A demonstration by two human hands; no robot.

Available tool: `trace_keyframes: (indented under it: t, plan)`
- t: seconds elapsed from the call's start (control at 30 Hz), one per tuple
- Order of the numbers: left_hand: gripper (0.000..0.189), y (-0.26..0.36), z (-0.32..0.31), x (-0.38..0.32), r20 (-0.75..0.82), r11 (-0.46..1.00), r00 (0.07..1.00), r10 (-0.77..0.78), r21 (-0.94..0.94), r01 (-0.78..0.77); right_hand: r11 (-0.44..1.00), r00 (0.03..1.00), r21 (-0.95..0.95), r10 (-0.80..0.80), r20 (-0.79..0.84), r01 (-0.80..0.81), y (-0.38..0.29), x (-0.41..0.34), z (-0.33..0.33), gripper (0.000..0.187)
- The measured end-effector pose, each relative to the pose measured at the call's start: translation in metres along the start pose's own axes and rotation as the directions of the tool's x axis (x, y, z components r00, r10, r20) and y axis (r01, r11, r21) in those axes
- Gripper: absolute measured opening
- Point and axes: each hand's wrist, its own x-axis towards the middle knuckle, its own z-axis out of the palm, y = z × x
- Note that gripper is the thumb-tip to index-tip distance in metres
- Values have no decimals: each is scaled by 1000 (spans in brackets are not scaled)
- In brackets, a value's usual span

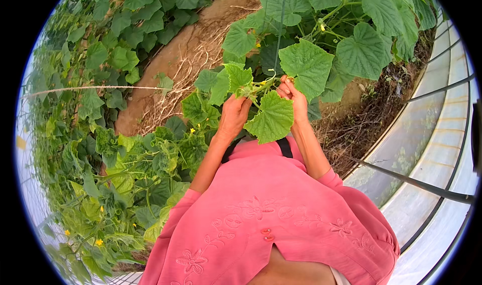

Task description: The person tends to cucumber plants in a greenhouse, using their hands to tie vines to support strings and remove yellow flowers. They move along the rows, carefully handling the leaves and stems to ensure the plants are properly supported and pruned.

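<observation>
A young cucumber vine (265, 86) with broad toothed leaves stretches between my two hands in front of my chest. My left hand (235, 113) grips it near its leafy tip (240, 79). On the other side, the fingertips of my right hand (294, 96) pinch it close to the base of a large leaf (307, 66); the exact part between them is hidden. Another large leaf (272, 117) hangs below, between my wrists. A thin dark green twine (279, 44) comes down to the vine beside my right hand.
Dense cucumber plants (131, 172) with yellow flowers fill the left side. Dry stems lie on a bare soil path (180, 59). A pale rope (94, 87) crosses at left. Clear plastic greenhouse sheeting (414, 134) with dark ribs (418, 181) curves along the right.
</observation>
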Motion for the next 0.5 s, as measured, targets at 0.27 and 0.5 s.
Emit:
trace_keyframes:
  t: [0.27,0.5]
  plan:
    - [16,31,-9,3,10,998,998,67,5,-67,573,947,-759,-256,191,308,-14,-37,35,9]
    - [15,25,-15,18,32,989,995,96,113,-99,-224,556,-656,-378,740,721,-42,-31,91,27]
